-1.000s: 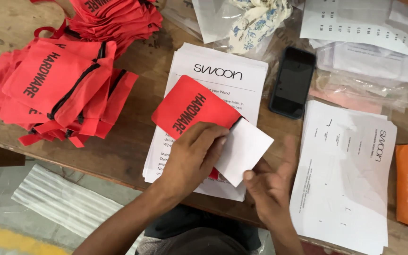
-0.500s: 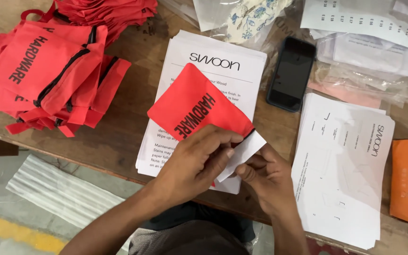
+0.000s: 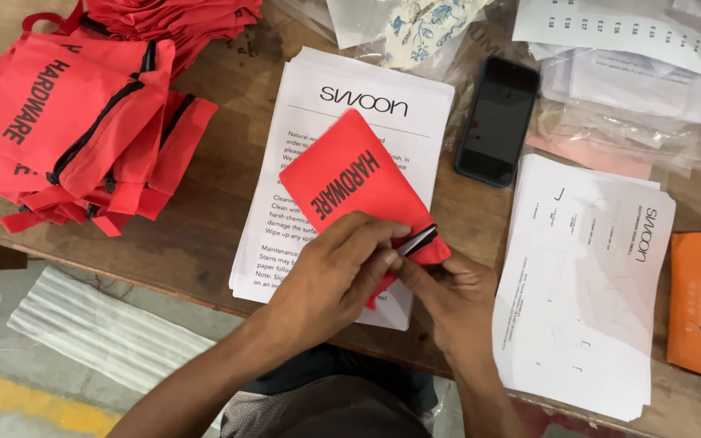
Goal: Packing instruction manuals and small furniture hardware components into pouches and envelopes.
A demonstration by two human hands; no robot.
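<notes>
Both hands closing a red pouch at the near edge of the table.

Left hand [image 3: 330, 276] pressing down on red pouch [image 3: 363, 195], right hand [image 3: 448, 296] pinching its black zipper [image 3: 417, 240]; pouch lying on stack of printed sheets [image 3: 302, 162]. Risk judged: zipper catching fabric, top sheet dragged askew, farther on, black phone [image 3: 496, 122] nudged.

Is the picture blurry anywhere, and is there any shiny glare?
In the head view the red pouch and both hands, left hand and right hand, look sharp, with soft even light and only faint shadows; the black phone has a dull sheen on its screen; the clear plastic bags show pale glare; the table edges bend slightly, a wide-lens effect.
</notes>
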